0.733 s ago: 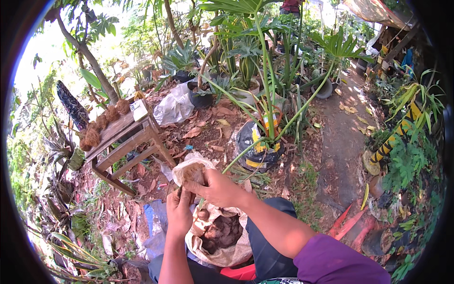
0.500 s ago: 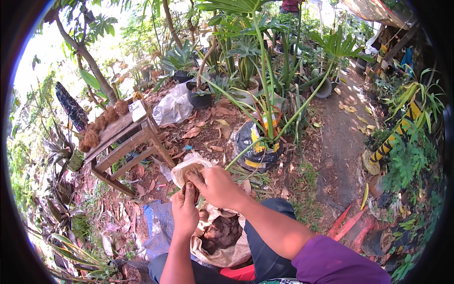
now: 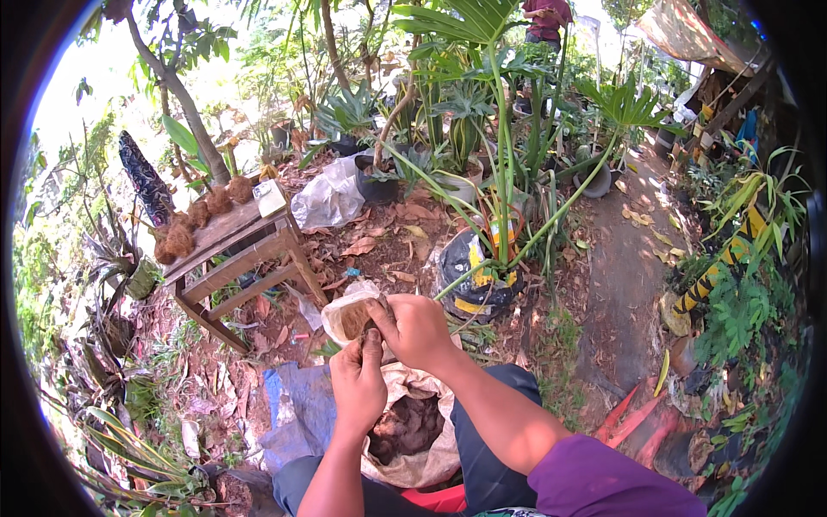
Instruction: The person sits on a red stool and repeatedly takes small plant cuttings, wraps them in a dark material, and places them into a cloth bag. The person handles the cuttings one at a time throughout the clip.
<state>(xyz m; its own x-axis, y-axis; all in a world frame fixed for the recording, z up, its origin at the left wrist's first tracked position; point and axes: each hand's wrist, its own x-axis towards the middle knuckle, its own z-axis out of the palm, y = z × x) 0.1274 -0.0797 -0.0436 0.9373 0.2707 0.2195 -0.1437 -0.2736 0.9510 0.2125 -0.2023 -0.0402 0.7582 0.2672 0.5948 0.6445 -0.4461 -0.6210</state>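
Note:
Both my hands meet above my lap at a small whitish bag [image 3: 338, 326], its open mouth showing brown inside. My right hand [image 3: 419, 332] is closed on the near right side of its rim, thumb along the edge. Just below, my left hand [image 3: 358, 379] is pinched at the same rim, and its soiled fingertips touch the right hand's fingers. Exactly what lies between the fingertips is hidden. Beneath the hands, a pale open sack [image 3: 435, 467] stands between my knees, holding dark brown, clumpy material [image 3: 403, 427].
A wooden bench [image 3: 231, 250] at the left carries several brown fibre clumps [image 3: 196, 215] and a small white box [image 3: 269, 198]. Ahead stands a large-leaved plant in a black-and-yellow wrapped pot [image 3: 474, 280]. Blue sheeting [image 3: 293, 414] lies left of the sack. A person [image 3: 544, 21] stands far back.
The whole view has shifted slightly. Both hands still grip the small bag, whose mouth now faces me more and shows more of its brown inside.

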